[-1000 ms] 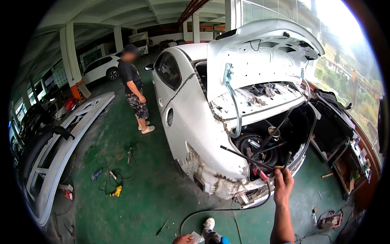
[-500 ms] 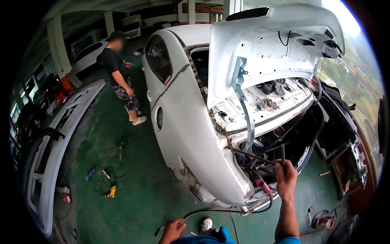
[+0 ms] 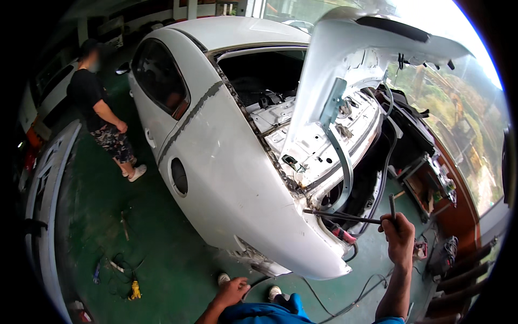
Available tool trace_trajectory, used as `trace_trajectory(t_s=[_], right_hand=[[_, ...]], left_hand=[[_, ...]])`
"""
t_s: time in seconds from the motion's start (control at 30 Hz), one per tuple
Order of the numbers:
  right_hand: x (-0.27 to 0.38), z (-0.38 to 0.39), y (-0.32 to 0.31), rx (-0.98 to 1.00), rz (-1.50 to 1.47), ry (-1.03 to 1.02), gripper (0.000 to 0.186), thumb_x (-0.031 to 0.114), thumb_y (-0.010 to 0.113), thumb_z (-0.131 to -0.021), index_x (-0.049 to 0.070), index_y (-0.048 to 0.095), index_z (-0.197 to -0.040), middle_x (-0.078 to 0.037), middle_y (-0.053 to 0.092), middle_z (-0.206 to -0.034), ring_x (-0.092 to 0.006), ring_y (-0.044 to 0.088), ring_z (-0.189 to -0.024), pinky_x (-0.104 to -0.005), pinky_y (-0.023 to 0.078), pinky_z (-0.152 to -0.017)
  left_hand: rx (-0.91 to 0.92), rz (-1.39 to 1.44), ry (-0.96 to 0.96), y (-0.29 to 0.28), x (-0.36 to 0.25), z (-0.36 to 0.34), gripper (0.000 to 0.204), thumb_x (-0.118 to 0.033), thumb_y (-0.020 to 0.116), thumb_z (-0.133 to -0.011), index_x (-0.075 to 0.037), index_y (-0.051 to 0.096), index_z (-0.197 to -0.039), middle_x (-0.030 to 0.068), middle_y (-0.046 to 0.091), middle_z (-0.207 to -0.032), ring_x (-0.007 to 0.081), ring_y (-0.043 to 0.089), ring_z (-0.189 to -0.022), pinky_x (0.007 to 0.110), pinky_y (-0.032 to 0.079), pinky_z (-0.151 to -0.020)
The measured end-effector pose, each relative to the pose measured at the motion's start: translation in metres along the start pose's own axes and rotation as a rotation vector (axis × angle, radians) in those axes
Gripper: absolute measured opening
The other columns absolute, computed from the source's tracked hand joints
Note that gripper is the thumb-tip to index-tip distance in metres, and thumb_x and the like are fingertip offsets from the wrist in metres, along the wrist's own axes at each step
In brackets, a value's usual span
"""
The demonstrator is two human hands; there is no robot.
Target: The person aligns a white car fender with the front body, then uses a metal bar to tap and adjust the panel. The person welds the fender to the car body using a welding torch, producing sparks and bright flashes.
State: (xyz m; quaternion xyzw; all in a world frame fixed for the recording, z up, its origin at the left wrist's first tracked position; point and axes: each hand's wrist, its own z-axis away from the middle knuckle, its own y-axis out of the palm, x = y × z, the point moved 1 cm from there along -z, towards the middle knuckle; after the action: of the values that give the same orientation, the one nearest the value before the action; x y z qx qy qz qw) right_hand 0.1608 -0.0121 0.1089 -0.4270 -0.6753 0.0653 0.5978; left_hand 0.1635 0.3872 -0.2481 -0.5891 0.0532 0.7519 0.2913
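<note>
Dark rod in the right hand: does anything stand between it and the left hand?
Yes: across the picture, the white car's rear corner lies between the left hand and the dark rod. Nothing visible separates the rod from the right hand.

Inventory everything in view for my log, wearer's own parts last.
white car body: one, white, centre
raised white lid: one, white, car's rear
curved metal hinge arms: two, grey, beneath lid
green floor: one, green, throughout
slim dark rod: at least one, dark, right
red-handled tool: one, red, car's rear
yellow tool: one, yellow, floor
thin cables: several, dark, floor
long openwork panel: one, pale, far left
person in black shirt: one, black, left
cluttered workbench: one, brown, right
large window: one, clear, right
white shoes: two, white, lower centre
blue garment: one, blue, bottom
left grip: one, bare, lower centre
right grip: one, bare, around rod
</note>
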Motion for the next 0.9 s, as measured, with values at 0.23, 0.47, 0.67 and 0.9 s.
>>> trace_trajectory(t_s=[0.23,0.47,0.67,0.9], right_hand=[[0.064,0.007,0.028,-0.088,0.198,0.114,0.016,0.01,0.06,-0.095,-0.003,0.065,-0.102,-0.005,0.065,-0.071,-0.01,0.058,-0.064,-0.027,0.046,-0.06],[0.086,-0.014,0.058,-0.187,0.619,-0.15,0.015,0.009,0.063,-0.087,0.003,0.062,-0.101,-0.018,0.062,-0.076,-0.0385,0.064,-0.07,-0.0424,0.049,-0.064],[0.075,-0.01,0.071,-0.341,0.601,-0.265,0.016,0.008,0.068,-0.079,0.003,0.056,-0.087,-0.015,0.053,-0.065,-0.0376,0.056,-0.06,-0.043,0.042,-0.057],[0.066,-0.02,0.047,-0.202,0.57,-0.693,0.016,0.02,0.07,-0.084,0.007,0.069,-0.093,-0.009,0.061,-0.073,-0.0279,0.06,-0.066,-0.0398,0.048,-0.062]], left_hand=[[0.322,-0.032,0.003,-0.084,-0.015,-0.043,0.04,-0.023,0.07,-0.096,0.001,0.065,-0.127,0.0158,0.075,-0.107,0.0207,0.073,-0.099,0.034,0.057,-0.087],[0.569,-0.066,0.453,-0.069,-0.101,-0.087,0.038,-0.027,0.062,-0.101,-0.004,0.064,-0.131,0.013,0.073,-0.113,0.0193,0.07,-0.105,0.034,0.053,-0.094],[0.025,0.073,1.057,-0.042,-0.25,-0.114,0.025,-0.026,0.063,-0.099,-0.009,0.07,-0.116,0.0118,0.071,-0.097,0.0321,0.07,-0.087,0.044,0.056,-0.075],[0.091,-0.089,1.103,0.024,-0.341,-0.164,0.062,-0.013,0.068,-0.088,-0.002,0.044,-0.144,0.0234,0.059,-0.131,0.0411,0.059,-0.119,0.047,0.049,-0.1]])
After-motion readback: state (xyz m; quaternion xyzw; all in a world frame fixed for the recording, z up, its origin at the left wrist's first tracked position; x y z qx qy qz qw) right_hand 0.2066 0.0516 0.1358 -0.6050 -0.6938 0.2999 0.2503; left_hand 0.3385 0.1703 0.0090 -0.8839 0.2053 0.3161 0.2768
